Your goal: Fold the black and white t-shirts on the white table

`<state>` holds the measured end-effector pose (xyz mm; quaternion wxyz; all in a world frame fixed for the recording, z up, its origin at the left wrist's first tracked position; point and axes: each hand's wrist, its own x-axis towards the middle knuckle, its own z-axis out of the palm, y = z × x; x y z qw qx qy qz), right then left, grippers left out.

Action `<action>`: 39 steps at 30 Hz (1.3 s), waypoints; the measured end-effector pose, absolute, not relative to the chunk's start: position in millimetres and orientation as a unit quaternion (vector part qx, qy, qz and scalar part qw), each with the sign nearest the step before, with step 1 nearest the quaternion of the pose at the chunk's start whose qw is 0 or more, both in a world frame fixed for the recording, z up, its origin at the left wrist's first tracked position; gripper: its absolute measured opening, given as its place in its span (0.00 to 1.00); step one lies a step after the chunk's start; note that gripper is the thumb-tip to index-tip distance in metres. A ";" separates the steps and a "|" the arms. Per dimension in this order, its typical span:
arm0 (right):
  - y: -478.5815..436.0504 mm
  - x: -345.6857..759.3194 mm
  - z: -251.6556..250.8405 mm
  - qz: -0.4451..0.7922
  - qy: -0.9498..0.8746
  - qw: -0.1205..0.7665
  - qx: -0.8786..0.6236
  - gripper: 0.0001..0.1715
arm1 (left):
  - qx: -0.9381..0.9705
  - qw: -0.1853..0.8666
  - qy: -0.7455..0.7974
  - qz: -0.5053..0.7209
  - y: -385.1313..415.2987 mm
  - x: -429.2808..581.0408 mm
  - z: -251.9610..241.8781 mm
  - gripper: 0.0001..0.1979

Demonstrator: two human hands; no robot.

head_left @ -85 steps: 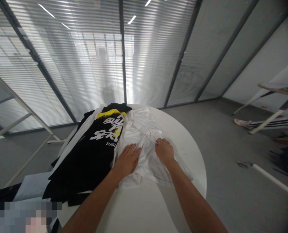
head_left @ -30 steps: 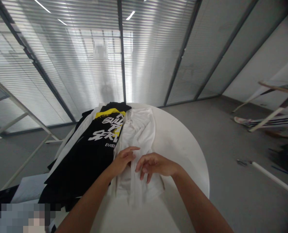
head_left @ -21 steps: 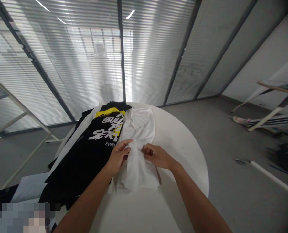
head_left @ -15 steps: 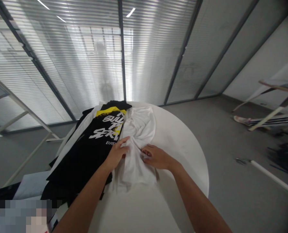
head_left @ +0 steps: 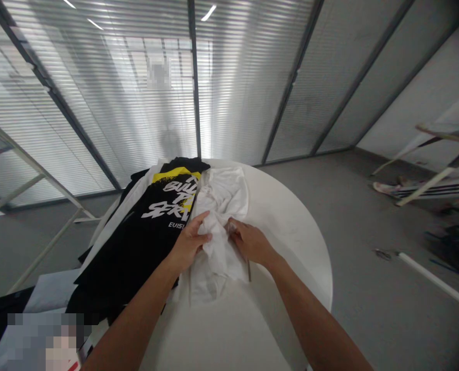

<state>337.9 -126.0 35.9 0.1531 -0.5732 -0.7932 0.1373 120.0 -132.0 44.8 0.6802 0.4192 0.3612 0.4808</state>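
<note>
A crumpled white garment [head_left: 229,193] lies on the white round table [head_left: 291,221], gathered into folds in the middle; its exact kind cannot be made out. On its left side, my left hand [head_left: 190,242] has thumb and fingers closed on a bunched fold. Across from it, my right hand [head_left: 250,241] is curled with its fingertips gripping the cloth, partly hidden by the hand itself. Just left of the garment lies a black T-shirt [head_left: 136,247] with white lettering and a yellow print, flat on other clothes.
A metal frame [head_left: 39,170] stands at the left. Grey-white packets [head_left: 51,293] lie at the lower left. Glass panels with blinds [head_left: 244,93] rise behind the table. On the right are a white pole [head_left: 434,281], a dark bag [head_left: 453,247] and a person's striped trouser leg [head_left: 434,190].
Both hands have shifted slightly, the right one a little up. The white cloth between them is more bunched, and its near end has changed shape.
</note>
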 end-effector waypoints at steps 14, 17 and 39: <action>-160.8 278.0 37.3 0.069 -0.807 0.186 -0.556 0.51 | 0.334 0.706 0.242 0.575 -128.8 107.0 62.0 0.42; -157.3 286.8 41.6 0.068 -0.790 0.184 -0.581 0.45 | 0.324 0.705 0.242 0.583 -127.3 106.3 61.8 0.42; -159.2 366.7 82.9 0.260 -0.855 0.194 -0.404 0.32 | 0.521 0.521 0.585 0.340 -133.6 104.6 52.9 0.36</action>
